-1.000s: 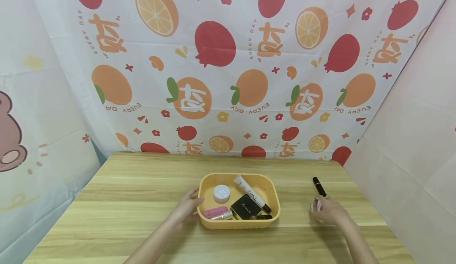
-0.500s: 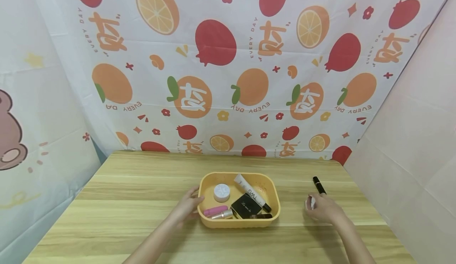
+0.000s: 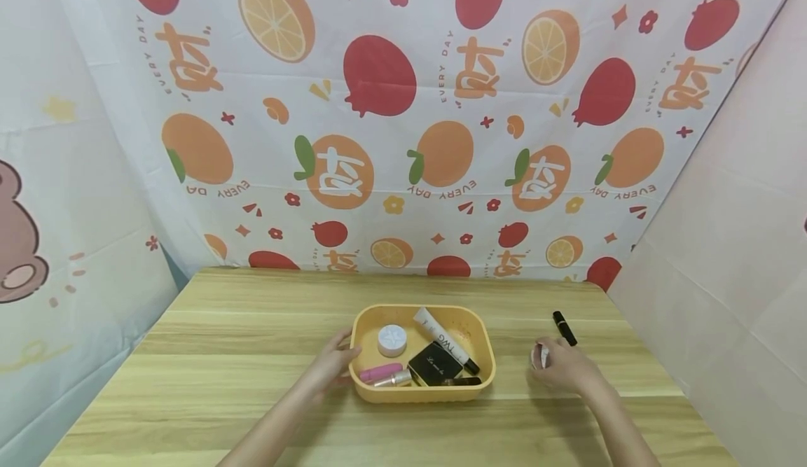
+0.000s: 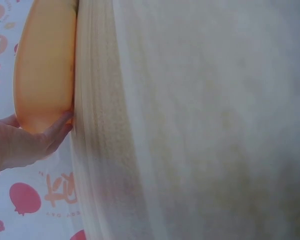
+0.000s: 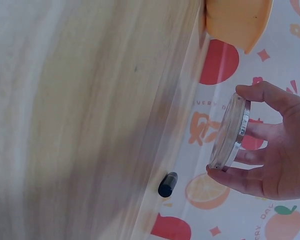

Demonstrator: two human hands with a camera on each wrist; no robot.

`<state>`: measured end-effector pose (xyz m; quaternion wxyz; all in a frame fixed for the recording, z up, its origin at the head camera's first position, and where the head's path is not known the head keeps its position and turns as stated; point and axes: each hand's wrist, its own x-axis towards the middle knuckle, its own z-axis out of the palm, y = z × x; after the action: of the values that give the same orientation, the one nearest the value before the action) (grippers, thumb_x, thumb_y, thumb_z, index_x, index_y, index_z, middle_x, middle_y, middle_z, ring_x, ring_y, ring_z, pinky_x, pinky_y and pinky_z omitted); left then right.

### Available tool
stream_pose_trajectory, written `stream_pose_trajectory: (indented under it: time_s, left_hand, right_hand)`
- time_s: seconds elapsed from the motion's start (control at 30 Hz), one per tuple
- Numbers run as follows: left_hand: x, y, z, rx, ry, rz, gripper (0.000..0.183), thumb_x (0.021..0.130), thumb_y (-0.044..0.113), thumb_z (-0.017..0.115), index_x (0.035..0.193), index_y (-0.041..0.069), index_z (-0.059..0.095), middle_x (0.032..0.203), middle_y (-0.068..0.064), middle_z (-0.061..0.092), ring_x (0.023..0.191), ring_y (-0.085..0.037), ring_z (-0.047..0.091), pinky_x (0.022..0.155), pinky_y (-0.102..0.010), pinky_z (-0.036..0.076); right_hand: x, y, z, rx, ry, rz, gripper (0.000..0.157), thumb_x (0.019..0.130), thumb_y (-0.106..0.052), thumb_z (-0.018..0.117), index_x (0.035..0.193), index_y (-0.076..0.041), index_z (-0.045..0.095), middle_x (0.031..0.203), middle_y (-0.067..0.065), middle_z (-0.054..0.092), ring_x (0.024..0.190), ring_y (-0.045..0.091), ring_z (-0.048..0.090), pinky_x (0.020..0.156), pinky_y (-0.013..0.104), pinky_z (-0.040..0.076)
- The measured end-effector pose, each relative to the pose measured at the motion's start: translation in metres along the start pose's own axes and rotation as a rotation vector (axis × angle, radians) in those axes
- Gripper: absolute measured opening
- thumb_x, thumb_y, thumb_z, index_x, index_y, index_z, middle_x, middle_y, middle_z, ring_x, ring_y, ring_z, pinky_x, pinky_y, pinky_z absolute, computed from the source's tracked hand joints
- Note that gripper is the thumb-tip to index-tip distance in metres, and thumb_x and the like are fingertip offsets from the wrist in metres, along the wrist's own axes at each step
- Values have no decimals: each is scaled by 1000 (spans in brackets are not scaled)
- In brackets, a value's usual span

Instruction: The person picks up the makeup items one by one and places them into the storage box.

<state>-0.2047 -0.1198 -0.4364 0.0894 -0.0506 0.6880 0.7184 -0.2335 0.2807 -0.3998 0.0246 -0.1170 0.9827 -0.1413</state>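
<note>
My left hand (image 3: 330,363) grips the left end of a yellow plastic bin (image 3: 416,396), its thumb over the rim. In the left wrist view the fingers (image 4: 54,134) lie against the bin's outer wall. Inside the bin are a white round jar (image 3: 392,341), a white tube with a black cap (image 3: 444,337), a black square case (image 3: 435,364), a pink tube (image 3: 381,372), a silver-capped tube (image 3: 394,379) and a dark stick (image 3: 463,382). My right hand (image 3: 564,367) holds a round, flat compact (image 5: 231,132) by its edges, above the table and right of the bin.
A black lipstick-like tube (image 3: 564,328) lies on the wooden table (image 3: 239,341) just beyond my right hand. Fruit-print cloth (image 3: 410,173) hangs behind the table, and pale cloth (image 3: 725,264) hangs at both sides.
My right hand has moved left toward the bin with the compact, leaving more of the black tube in sight. The left hand and the bin have stayed in place.
</note>
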Motion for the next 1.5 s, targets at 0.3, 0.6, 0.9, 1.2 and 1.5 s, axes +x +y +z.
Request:
stream_pose_trajectory:
  time_s: [0.3, 0.6, 0.9, 1.2, 1.5]
  left_hand:
    - [0, -1, -1, 9, -2, -6, 55, 94, 8, 45, 141, -5, 20, 132, -39, 29, 114, -49, 42, 82, -50, 48]
    - [-1, -2, 0, -7, 0, -1, 54, 93, 6, 45, 140, -6, 20, 132, -39, 29, 113, -49, 42, 82, -51, 48]
    - [-2, -3, 1, -23, 4, 5, 54, 93, 5, 45, 139, -7, 22, 130, -39, 31, 112, -49, 44, 83, -51, 48]
    - [-2, -2, 2, -33, 1, 1, 54, 93, 5, 45, 139, -7, 21, 130, -39, 31, 111, -49, 44, 82, -51, 48]
    - [-2, 1, 0, -31, -7, 7, 54, 93, 6, 45, 140, -6, 21, 131, -39, 30, 112, -49, 43, 83, -51, 47]
  right_hand:
    - [1, -5, 3, -19, -9, -3, 55, 75, -27, 69, 121, -1, 54, 110, 23, 53, 95, 35, 52, 65, 52, 47]
    - [1, -11, 1, -34, -31, 0, 61, 74, -28, 71, 125, 0, 52, 115, 26, 51, 105, 48, 46, 75, 61, 44]
    - [0, -15, 3, -48, -5, -21, 61, 72, -27, 74, 123, -1, 54, 114, 26, 52, 101, 45, 50, 71, 57, 47]
    - [0, -21, 1, -66, 7, -29, 60, 70, -27, 73, 123, -3, 55, 113, 23, 53, 102, 44, 50, 68, 56, 48]
    - [0, -31, -6, -70, 11, -33, 65, 69, -27, 74, 126, -4, 53, 118, 25, 51, 104, 47, 49, 71, 60, 46]
